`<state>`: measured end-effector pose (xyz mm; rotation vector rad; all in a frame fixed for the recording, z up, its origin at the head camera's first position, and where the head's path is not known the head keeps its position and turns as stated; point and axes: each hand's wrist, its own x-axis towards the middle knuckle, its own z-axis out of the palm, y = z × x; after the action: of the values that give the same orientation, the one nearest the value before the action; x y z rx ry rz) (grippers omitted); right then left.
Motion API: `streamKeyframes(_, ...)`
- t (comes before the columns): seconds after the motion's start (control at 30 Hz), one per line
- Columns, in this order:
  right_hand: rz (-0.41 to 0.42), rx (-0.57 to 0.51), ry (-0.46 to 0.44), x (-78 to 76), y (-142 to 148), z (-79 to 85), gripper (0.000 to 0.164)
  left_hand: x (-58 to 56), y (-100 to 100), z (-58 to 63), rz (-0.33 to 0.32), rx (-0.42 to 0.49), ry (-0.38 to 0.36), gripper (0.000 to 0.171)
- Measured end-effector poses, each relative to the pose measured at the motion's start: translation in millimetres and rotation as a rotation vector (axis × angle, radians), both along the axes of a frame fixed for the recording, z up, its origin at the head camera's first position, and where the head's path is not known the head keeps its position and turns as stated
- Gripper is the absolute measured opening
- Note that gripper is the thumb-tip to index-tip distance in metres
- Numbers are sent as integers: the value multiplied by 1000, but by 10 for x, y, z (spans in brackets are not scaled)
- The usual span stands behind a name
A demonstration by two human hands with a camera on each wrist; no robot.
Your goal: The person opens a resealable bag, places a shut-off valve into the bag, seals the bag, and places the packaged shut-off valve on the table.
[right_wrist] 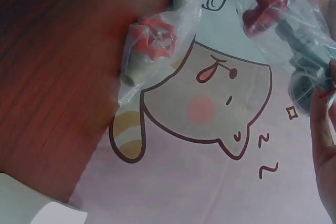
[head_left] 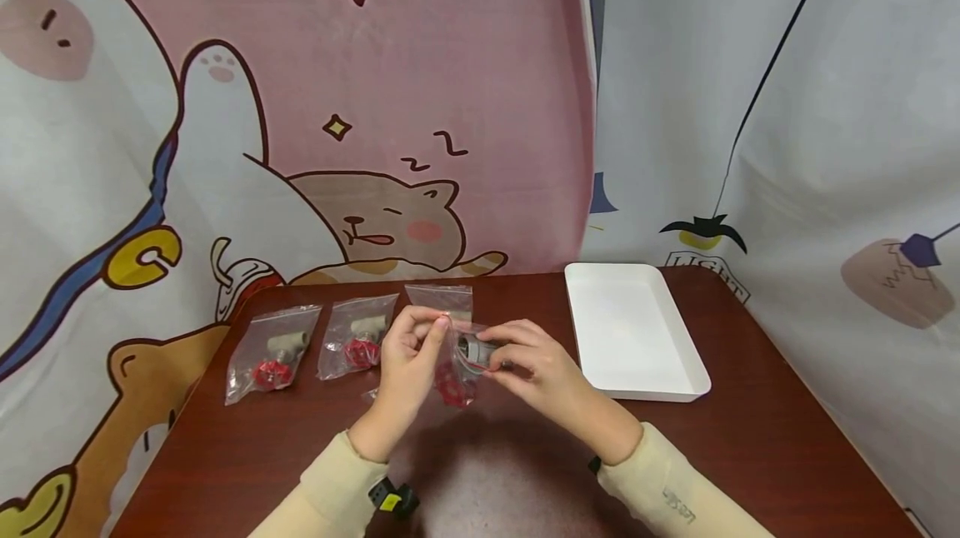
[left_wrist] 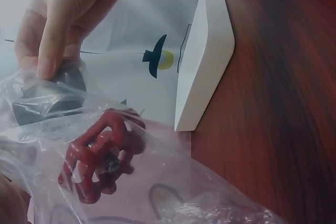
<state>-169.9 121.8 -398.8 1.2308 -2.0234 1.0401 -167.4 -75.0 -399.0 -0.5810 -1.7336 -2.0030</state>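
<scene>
Above the table, both hands hold a clear zip bag (left_wrist: 173,182) with a valve (head_left: 474,349) in it. The valve has a grey body and a red handwheel (left_wrist: 102,156), which hangs low in the bag. My left hand (head_left: 408,351) pinches the bag near its upper edge between thumb and fingers. My right hand (head_left: 536,359) grips the grey body from the right; in the left wrist view its fingers (left_wrist: 52,45) lie on the grey end. Whether those fingers are inside the bag or outside it, I cannot tell. The right wrist view shows the bagged handwheel (right_wrist: 268,11) at upper right.
Left of the hands, two bagged valves (head_left: 287,344) (head_left: 367,328) with red handwheels lie on the brown table (head_left: 315,446). Another clear bag (head_left: 442,296) lies behind my left hand, partly hidden. A white tray (head_left: 630,330) stands at right. Printed cloth (head_left: 465,88) hangs behind the table.
</scene>
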Motion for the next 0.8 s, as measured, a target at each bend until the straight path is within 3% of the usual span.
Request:
streamKeyframes(0.2,13,-24,21,-16,5,6,19,-12,-37,-12,-26,-19,16,10)
streamKeyframes(0.33,39,-59,-34,-23,28,20,19,-17,-62,-7,-40,-8,25,11)
streamKeyframes(0.6,30,-61,-168,-47,93,57,21,-53,-141,-41,32,-120,39,10)
streamKeyframes(0.8,-41,26,-313,-53,91,37,17,35,-167,54,34,-166,-76,24)
